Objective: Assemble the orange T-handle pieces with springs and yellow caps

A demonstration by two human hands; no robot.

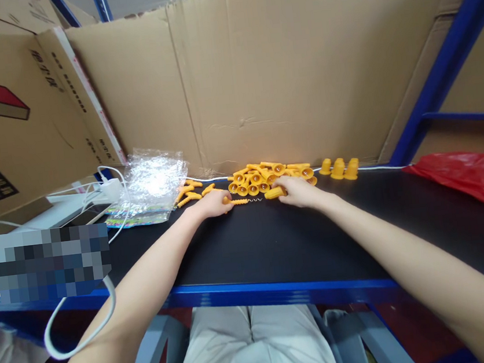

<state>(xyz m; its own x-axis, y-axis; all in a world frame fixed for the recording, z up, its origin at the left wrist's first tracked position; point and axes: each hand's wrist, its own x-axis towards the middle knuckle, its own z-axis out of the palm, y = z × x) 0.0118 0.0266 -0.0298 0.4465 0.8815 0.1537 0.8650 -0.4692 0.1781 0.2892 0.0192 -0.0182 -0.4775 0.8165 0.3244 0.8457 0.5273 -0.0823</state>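
Note:
My left hand [218,203] is closed on a yellow plastic corkscrew [240,202]. Its wavy metal spiral [255,200] points right, toward the other hand. In my right hand [294,191] is a yellow ribbed cap [273,193], held sideways just above or on the black tabletop; a small gap separates it from the spiral's tip. Behind the hands lies a pile of yellow cone-ended pieces [253,189], most with their round openings facing me. Several loose yellow handle pieces [189,198] lie left of the pile. The fingers partly hide both held pieces.
Several yellow ribbed caps [337,169] stand upright at right. A clear plastic bag [150,180], white cables [111,187] and a phone-like slab [86,215] lie at left. A red plastic bag [473,178] is far right. Cardboard [299,70] walls the back.

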